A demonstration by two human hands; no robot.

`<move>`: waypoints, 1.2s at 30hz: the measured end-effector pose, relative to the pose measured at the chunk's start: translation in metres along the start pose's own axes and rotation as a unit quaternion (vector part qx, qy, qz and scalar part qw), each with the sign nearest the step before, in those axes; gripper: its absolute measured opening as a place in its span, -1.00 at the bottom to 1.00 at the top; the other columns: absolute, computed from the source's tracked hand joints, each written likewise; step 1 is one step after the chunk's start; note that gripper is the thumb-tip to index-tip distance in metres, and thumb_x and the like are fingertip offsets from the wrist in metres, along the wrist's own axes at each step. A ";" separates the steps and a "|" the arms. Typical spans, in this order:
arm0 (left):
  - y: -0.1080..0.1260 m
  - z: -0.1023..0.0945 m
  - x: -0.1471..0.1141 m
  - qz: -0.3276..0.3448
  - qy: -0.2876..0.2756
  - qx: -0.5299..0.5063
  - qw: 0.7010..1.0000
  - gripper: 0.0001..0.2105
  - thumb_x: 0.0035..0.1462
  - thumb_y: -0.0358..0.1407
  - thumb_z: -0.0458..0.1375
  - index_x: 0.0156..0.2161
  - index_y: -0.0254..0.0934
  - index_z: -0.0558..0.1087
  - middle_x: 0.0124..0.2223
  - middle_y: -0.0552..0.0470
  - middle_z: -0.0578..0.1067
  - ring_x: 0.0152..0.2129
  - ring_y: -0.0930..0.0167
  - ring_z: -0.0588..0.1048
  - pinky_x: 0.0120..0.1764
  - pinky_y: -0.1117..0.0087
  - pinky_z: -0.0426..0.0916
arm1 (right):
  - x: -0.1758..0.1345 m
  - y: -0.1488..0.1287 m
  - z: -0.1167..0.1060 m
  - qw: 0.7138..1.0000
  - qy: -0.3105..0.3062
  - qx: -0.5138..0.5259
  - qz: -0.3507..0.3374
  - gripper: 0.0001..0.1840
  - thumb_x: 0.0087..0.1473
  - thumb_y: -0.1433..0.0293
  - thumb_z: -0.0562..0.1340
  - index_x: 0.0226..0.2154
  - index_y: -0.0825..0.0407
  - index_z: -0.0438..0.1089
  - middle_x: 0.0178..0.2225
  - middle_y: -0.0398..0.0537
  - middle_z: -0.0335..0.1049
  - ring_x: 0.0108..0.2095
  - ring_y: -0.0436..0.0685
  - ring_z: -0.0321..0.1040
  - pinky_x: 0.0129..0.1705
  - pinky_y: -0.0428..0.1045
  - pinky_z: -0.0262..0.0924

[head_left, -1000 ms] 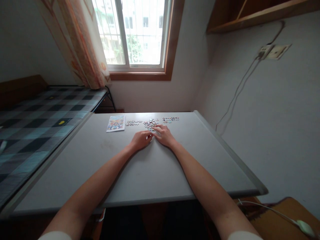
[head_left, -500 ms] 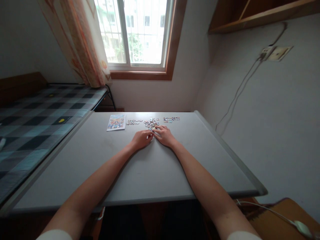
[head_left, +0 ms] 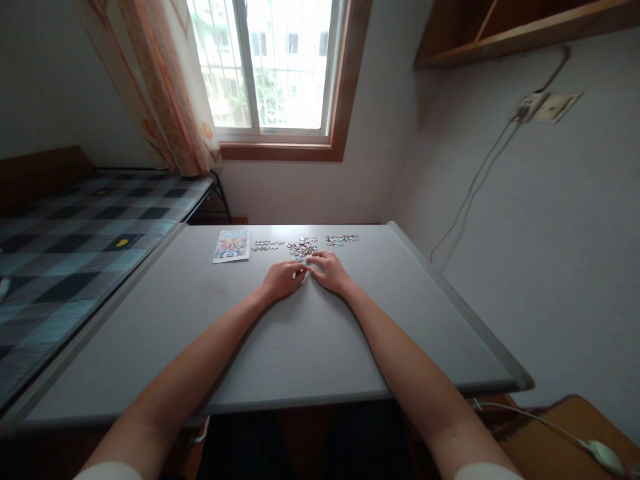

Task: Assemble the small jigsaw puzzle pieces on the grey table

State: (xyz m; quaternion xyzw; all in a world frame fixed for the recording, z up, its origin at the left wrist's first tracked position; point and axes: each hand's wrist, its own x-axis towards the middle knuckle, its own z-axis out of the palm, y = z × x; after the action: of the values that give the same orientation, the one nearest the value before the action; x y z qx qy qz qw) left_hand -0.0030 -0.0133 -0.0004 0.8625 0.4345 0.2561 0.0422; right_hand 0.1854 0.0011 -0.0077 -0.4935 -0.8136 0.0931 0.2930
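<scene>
Tiny puzzle pieces (head_left: 303, 248) indistinct, bed (head_left: 85, 247) cropped

Table (head_left: 300, 353): pale grey top, grey edging. Thereon: one heap of jigsaw pieces (head_left: 300, 247); left of heap, a smaller piece cluster (head_left: 268, 246); farther left of heap, one colourful printed sheet (head_left: 232, 245), flat; right of heap, another piece group (head_left: 342, 239).

With the bare left arm (head_left: 195, 363) and bare right arm (head_left: 405, 367) stretched forward and angled inward, holds the bare, curled left hand (head_left: 283, 279) and bare, palm-down right hand (head_left: 327, 270) almost fingertip to fingertip.
</scene>
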 end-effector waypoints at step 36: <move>-0.001 -0.005 0.001 -0.091 0.153 -0.014 0.984 -0.82 0.19 -0.20 0.07 -0.26 -0.19 0.49 -0.22 0.07 0.46 -0.58 0.59 0.36 -0.45 0.51 0.22 | 0.006 -0.022 0.004 0.799 0.010 0.580 0.156 -0.64 -0.15 0.21 0.34 -0.24 -0.01 0.50 -0.20 -0.04 0.49 -0.29 0.02 0.39 -0.22 -0.04 0.26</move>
State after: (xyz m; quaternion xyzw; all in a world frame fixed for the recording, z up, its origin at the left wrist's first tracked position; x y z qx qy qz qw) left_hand -0.0059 -0.0129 0.0041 0.7696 0.5086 0.3860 0.0100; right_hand 0.1646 -0.0042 0.0015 -0.3523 -0.5161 0.5878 0.5138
